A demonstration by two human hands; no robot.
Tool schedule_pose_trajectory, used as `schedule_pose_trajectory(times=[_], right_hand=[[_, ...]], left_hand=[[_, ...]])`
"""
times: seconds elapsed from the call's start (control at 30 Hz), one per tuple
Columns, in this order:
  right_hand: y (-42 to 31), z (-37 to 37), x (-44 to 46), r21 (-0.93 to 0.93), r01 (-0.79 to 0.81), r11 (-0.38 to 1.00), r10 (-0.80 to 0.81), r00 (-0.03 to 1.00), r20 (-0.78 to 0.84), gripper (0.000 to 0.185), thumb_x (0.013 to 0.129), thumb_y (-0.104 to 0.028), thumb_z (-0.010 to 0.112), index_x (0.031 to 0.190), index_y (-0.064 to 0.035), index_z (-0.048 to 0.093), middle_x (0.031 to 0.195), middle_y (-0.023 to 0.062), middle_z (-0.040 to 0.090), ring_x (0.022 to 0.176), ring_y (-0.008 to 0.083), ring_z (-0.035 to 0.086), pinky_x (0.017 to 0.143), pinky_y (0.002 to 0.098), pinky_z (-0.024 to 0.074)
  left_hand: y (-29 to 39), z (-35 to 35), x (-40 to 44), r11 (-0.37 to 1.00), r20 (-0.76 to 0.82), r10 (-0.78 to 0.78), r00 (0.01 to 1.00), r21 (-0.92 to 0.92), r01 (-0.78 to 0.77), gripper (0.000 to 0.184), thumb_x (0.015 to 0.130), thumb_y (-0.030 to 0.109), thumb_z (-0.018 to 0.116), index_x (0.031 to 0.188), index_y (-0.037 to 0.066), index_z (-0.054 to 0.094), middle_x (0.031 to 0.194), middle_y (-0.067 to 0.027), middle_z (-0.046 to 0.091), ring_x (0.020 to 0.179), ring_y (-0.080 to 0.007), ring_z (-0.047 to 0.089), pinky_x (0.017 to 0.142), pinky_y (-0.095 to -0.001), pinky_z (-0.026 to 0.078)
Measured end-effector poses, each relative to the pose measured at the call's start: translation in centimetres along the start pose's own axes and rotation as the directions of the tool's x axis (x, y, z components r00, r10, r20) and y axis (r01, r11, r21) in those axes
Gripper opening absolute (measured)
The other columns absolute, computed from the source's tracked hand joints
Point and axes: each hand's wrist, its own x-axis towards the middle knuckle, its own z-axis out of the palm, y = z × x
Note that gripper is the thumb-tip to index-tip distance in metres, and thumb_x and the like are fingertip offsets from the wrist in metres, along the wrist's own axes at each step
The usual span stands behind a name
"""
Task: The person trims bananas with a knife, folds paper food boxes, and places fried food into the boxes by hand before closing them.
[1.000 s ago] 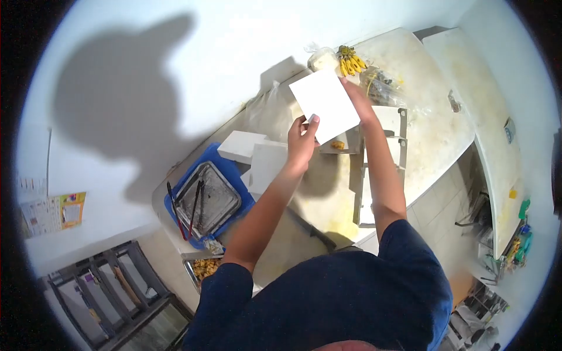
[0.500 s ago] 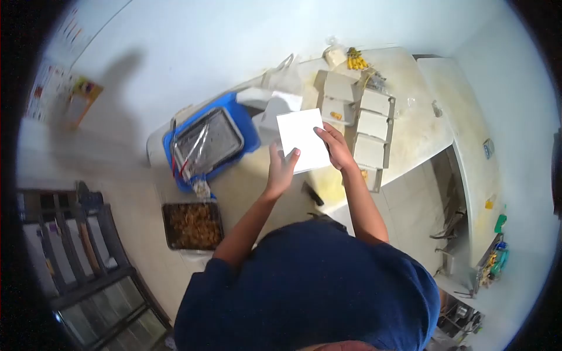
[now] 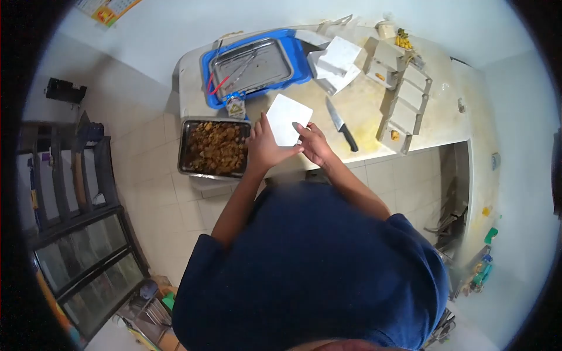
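Between my hands, over the front edge of the counter, is a white cardboard box (image 3: 287, 117), its plain face turned up and its form looking folded. My right hand (image 3: 314, 145) grips its lower right side, thumb on top and fingers beneath. Along the lower left side lies my left hand (image 3: 266, 147), closed against the card with its thumb reaching toward the right hand. Just left of that hand is a metal tray (image 3: 182, 153) filled with browned food pieces (image 3: 215, 146). A kitchen knife (image 3: 342, 125) with a black handle rests on the counter to the right.
On the counter (image 3: 328, 137), a blue tub (image 3: 301, 64) holds a metal tray (image 3: 257, 55) and red-handled tongs (image 3: 219, 85). White boxes (image 3: 339, 57) stand behind the knife. Open boxes (image 3: 405, 109) line the right, bananas (image 3: 403, 40) behind. Dark shelving (image 3: 70, 175) stands left.
The box has moved down and left, nearer my body, and been turned so it shows an angular outline. My view has shifted; the knife now shows fully.
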Motion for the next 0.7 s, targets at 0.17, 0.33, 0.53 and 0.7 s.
schedule_pose_trajectory(times=[0.17,0.33,0.53,0.7], right_hand=[[4.7,0.1,0.3,0.012,0.014,1.000,-0.015,0.993,0.120,0.042,0.095,-0.009,0.060,0.130,-0.0086,0.038,0.123,0.0101,0.057,0.113,0.0234,0.057,0.089,0.0409,0.0549],[7.6,2.1,-0.9,-0.044,0.133,0.990,-0.127,0.985,0.113,0.035,0.095,-0.001,0.055,0.127,-0.0096,0.044,0.120,0.0090,0.062,0.112,0.0239,0.060,0.092,0.0443,0.0551],[9.4,2.0,-0.9,-0.144,0.133,0.981,-0.120,0.988,0.097,0.034,0.094,-0.001,0.057,0.125,-0.0115,0.048,0.114,0.0081,0.064,0.109,0.0250,0.062,0.093,0.0465,0.0546],[10.3,1.9,-0.3,-0.202,0.142,0.969,-0.132,0.989,0.060,0.040,0.094,0.002,0.054,0.130,-0.0117,0.042,0.116,0.0104,0.063,0.109,0.0280,0.062,0.093,0.0486,0.0546]], left_hand=[[-6.1,-0.5,0.2,0.964,0.167,0.053,0.985,-0.267,-0.007,0.134,0.053,0.053,0.083,0.150,-0.002,0.010,0.133,-0.0306,0.041,0.123,-0.0464,0.044,0.097,-0.0546,0.041],[-10.8,-1.6,0.6,0.948,0.181,0.215,0.960,-0.273,-0.161,0.131,0.052,0.050,0.082,0.151,-0.003,0.014,0.139,-0.0305,0.038,0.128,-0.0443,0.041,0.105,-0.0497,0.037],[-12.4,-3.9,1.5,0.924,0.316,0.301,0.900,-0.331,-0.192,0.123,0.057,0.038,0.084,0.150,-0.006,0.016,0.144,-0.0317,0.035,0.134,-0.0419,0.038,0.111,-0.0424,0.032],[-13.5,-4.2,2.6,0.877,0.348,0.322,0.880,-0.461,-0.138,0.116,0.059,0.043,0.079,0.149,-0.004,0.024,0.138,-0.0291,0.042,0.128,-0.0389,0.044,0.106,-0.0388,0.037]])
